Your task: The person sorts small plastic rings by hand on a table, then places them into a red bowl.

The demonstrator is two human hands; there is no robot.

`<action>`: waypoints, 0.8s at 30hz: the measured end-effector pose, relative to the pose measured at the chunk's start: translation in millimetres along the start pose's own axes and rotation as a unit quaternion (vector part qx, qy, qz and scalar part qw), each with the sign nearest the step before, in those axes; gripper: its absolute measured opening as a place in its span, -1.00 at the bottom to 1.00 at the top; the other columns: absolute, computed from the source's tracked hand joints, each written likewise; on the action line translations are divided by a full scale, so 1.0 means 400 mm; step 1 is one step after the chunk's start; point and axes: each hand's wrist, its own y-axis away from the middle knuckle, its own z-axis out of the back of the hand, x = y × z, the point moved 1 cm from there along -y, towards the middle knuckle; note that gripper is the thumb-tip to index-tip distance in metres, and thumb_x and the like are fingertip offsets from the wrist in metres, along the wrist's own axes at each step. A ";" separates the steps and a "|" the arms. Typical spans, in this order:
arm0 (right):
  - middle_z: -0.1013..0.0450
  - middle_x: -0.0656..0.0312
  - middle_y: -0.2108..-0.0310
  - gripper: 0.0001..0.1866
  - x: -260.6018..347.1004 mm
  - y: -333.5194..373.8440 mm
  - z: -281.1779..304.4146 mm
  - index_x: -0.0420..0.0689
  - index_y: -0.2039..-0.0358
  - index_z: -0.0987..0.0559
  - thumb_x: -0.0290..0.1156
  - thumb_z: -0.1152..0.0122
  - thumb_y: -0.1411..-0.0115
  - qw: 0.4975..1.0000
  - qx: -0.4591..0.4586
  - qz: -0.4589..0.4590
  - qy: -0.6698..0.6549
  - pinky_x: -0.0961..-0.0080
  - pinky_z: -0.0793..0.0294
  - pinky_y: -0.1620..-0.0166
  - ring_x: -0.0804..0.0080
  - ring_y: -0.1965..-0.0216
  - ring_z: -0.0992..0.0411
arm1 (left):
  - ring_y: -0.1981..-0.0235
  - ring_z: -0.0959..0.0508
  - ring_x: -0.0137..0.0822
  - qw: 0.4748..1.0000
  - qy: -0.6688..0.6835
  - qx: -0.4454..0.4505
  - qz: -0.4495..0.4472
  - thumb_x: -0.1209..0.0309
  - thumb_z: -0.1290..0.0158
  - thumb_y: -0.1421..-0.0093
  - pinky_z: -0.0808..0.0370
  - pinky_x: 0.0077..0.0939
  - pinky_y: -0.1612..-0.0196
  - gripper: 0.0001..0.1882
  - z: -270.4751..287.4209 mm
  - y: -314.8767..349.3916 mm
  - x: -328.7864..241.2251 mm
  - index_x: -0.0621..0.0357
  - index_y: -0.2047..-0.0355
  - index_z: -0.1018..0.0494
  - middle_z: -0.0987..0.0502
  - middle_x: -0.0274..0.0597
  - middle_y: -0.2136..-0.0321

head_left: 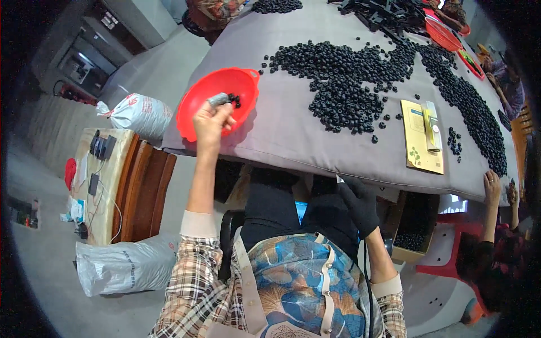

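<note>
Over the red plastic bowl (191, 107) at the table's left edge is my left hand (208, 125), its thumb and wrapped grey finger apart. A few small black round parts (234, 100) show in the bowl just beyond that fingertip. My right hand (360, 207), in a black glove, is low by the table's front edge, above my lap. Its fingers are bent together, and a small pale tip (339, 179) sticks out at their end; what it belongs to is hidden.
Large heaps of black ring-like parts (344, 101) cover the middle and right of the grey tablecloth (270, 129). A yellow card package (420, 138) lies on the right. White sacks (141, 115) stand on the floor at left. Another person's hand (492, 188) rests at the right edge.
</note>
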 end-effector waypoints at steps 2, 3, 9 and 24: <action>-0.49 0.06 0.35 -0.74 -0.009 0.000 0.007 -0.28 0.27 -0.51 -0.37 -0.14 -0.07 1.000 0.000 -0.020 0.003 0.46 -0.38 0.20 0.37 0.31 -0.44 | 0.69 -0.43 -0.58 1.000 -0.001 0.000 -0.006 0.53 -0.05 -0.07 -0.31 -0.78 0.69 -0.77 -0.025 -0.006 0.003 0.28 0.22 -0.40 -0.47 -0.31 0.59; -0.49 0.06 0.35 -0.74 -0.013 -0.001 0.012 -0.28 0.27 -0.51 -0.37 -0.14 -0.07 1.000 -0.008 -0.024 0.009 0.46 -0.38 0.20 0.37 0.31 -0.44 | 0.69 -0.42 -0.59 1.000 -0.026 -0.009 -0.012 0.52 -0.04 -0.08 -0.31 -0.78 0.68 -0.75 -0.035 0.003 0.006 0.28 0.20 -0.38 -0.45 -0.34 0.59; -0.49 0.07 0.32 -0.71 -0.025 -0.004 0.038 -0.29 0.26 -0.51 -0.33 -0.12 -0.09 0.998 -0.020 -0.027 0.044 0.46 -0.37 0.19 0.36 0.30 -0.44 | 0.64 -0.34 -0.65 0.997 -0.019 0.079 -0.003 0.50 0.00 -0.12 -0.32 -0.77 0.58 -0.76 -0.164 0.202 0.018 0.21 0.17 -0.41 -0.37 -0.46 0.60; -0.49 0.13 0.35 -0.68 -0.116 0.038 0.103 -0.26 0.21 -0.50 -0.28 -0.07 -0.14 0.988 -0.081 -0.008 0.135 0.52 -0.37 0.20 0.47 0.34 -0.40 | 0.34 -0.52 0.01 0.817 -0.281 0.497 0.086 0.50 0.00 0.06 -0.44 -0.25 0.25 -0.82 -0.238 0.457 0.320 0.26 0.41 -0.48 -0.52 0.06 0.44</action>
